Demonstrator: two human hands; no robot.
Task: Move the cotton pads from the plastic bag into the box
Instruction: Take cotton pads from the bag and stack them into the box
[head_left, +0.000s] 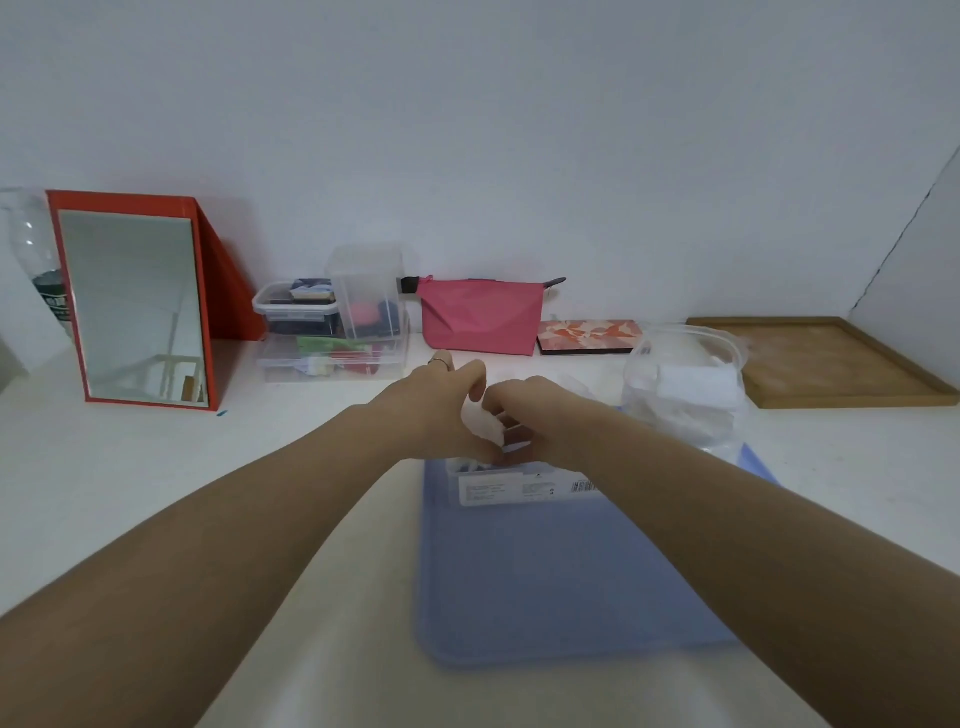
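Both my hands meet at the middle of the table over a small clear box (511, 483) with a white barcode label, which stands at the far end of a blue mat (561, 582). My left hand (441, 400) and my right hand (535, 410) both have curled fingers around a white stack of cotton pads (485, 423) held just above the box's opening. The clear plastic bag (685, 384), with more white pads inside, lies to the right of my right hand.
A red-framed mirror (137, 306) stands at the back left. Stacked clear organisers (332, 322), a pink pouch (478, 317) and a patterned palette (589, 335) line the wall. A wooden tray (831, 364) lies at the back right.
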